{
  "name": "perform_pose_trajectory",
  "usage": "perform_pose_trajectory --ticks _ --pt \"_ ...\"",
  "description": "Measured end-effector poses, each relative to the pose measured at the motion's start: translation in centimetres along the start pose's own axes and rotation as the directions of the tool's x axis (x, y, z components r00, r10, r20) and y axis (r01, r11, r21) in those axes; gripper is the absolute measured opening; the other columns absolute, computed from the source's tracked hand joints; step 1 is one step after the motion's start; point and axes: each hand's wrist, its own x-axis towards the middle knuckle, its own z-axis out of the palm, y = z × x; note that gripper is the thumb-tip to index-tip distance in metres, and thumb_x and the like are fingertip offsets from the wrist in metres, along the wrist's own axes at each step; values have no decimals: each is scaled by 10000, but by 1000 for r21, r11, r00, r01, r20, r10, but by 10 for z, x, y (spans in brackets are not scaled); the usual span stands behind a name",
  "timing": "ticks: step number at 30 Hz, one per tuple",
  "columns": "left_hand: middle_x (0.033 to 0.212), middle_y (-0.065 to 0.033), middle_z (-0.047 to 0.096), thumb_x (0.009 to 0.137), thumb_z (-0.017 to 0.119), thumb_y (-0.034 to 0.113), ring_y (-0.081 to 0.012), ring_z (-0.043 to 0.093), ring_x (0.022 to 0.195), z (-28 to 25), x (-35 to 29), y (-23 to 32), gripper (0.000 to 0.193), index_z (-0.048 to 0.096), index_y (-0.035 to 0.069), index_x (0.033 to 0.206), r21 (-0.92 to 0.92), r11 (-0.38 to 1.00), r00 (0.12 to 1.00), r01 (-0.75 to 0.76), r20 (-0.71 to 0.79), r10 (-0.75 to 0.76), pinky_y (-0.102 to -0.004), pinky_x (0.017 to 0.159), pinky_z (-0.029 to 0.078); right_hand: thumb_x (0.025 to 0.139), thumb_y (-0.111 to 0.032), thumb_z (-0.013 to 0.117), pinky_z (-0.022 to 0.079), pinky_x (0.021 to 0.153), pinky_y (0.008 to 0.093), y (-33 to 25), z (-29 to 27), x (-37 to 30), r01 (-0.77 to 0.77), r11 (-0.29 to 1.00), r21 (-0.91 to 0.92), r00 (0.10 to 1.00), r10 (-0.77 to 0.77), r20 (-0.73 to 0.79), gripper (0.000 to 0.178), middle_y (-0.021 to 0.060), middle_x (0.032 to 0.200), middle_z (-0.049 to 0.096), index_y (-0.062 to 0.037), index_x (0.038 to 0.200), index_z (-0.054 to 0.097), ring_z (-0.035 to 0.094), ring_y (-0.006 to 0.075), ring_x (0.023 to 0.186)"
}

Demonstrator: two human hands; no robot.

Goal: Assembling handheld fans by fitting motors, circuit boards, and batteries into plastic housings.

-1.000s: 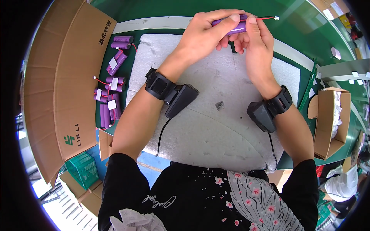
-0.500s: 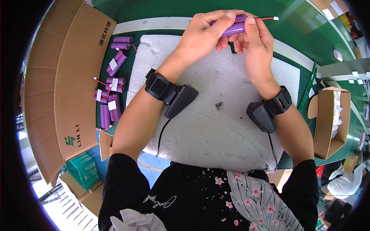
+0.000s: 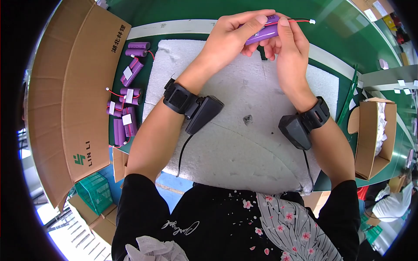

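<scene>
Both my hands hold one purple battery pack (image 3: 264, 35) above the far edge of a white foam board (image 3: 235, 95). My left hand (image 3: 237, 32) grips its left part, thumb lying along the top. At the other end, my right hand (image 3: 289, 45) pinches the pack between thumb and fingers, where red and black wires run out to a small white connector (image 3: 312, 21). The fingers beneath are partly hidden. Left of the foam lie several more purple battery packs (image 3: 132, 71), some with white labels and red wires.
A tall cardboard box (image 3: 87, 87) stands along the left side of the green table (image 3: 174, 13). On the right is an open small carton (image 3: 363, 139) with white paper pieces inside. A green crate (image 3: 93, 193) sits low at the left. Another person (image 3: 392, 204) is at the far right.
The battery pack has turned slightly in my hands, its left end tipping lower and more of its side showing. Both hands stay in nearly the same place.
</scene>
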Motion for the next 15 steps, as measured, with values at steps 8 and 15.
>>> perform_pose_trajectory --ticks 8,15 --pt "718 -1 571 902 606 267 -65 464 571 1 1 3 402 577 69 1251 63 998 1000 11 -8 -10 -211 509 373 1001 -309 389 331 468 209 -1 -2 0 16 999 -30 1000 -16 10 358 29 640 545 -14 1118 556 439 75 492" --pt "711 10 563 873 651 228 -53 447 566 2 -1 4 413 579 78 1251 85 996 1000 10 -3 -10 -208 502 366 995 -305 410 324 462 209 0 -1 1 35 999 -19 999 -34 8 343 28 632 535 -23 1125 556 434 75 489"
